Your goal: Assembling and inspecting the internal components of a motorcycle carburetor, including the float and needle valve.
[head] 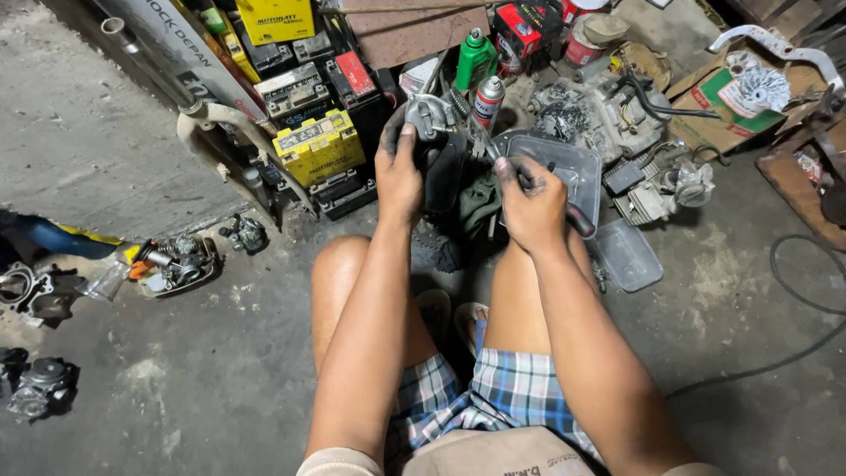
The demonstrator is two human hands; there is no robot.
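Observation:
My left hand (398, 172) grips a grey metal engine part (429, 116), likely a carburetor, held up in front of my knees. My right hand (531, 204) is closed around a screwdriver (486, 145) with a dark handle, and its metal shaft points up and left toward the part. Both hands are smeared with black grease. My bare knees and plaid shorts fill the lower middle of the view.
A clear plastic tray (573, 167) and its lid (627, 256) lie on the concrete floor by my right hand. Yellow and black batteries (319, 145), a spray can (487, 101), a green bottle (474, 57) and engine parts (617, 115) crowd the back. More parts (181, 260) lie at left.

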